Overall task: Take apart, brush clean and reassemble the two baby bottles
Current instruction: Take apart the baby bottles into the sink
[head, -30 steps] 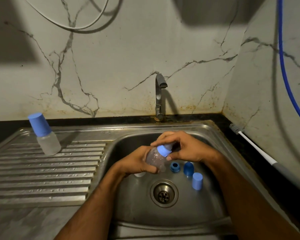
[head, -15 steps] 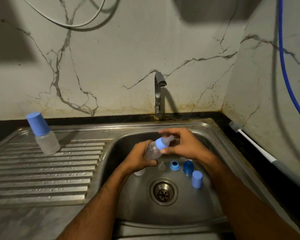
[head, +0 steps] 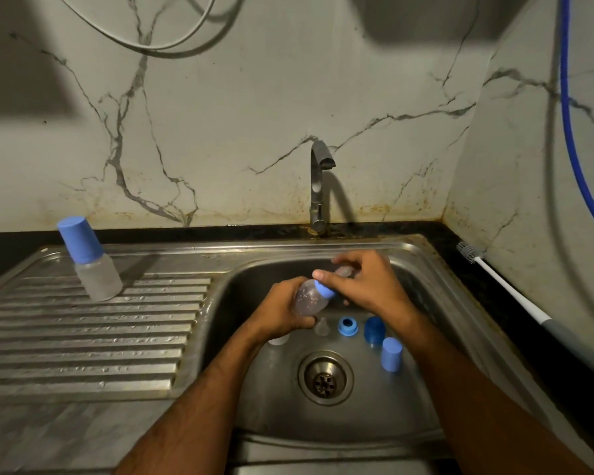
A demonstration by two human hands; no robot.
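Over the sink basin [head: 384, 416] my left hand [head: 282, 311] grips the clear body of a small baby bottle [head: 307, 298], tilted with its neck up to the right. My right hand [head: 367, 281] curls round the bottle's blue collar [head: 324, 289] and clear teat. On the basin floor lie a clear teat [head: 321, 328], a blue ring [head: 347, 326], a dark blue cap [head: 374, 330] and a light blue cap [head: 391, 354]. A second bottle [head: 91, 260] with a blue cap stands upright on the drainboard [head: 83, 337].
A bottle brush [head: 501, 281] with a white handle lies on the dark counter at the right. The tap [head: 318, 186] stands behind the basin, with no water running. The drain [head: 324, 378] is in the basin's middle. A blue hose [head: 576, 132] hangs on the right wall.
Both hands have lifted the bottle a little and tilted its neck further up to the right. My right hand has shifted from above the collar to around it and the teat.
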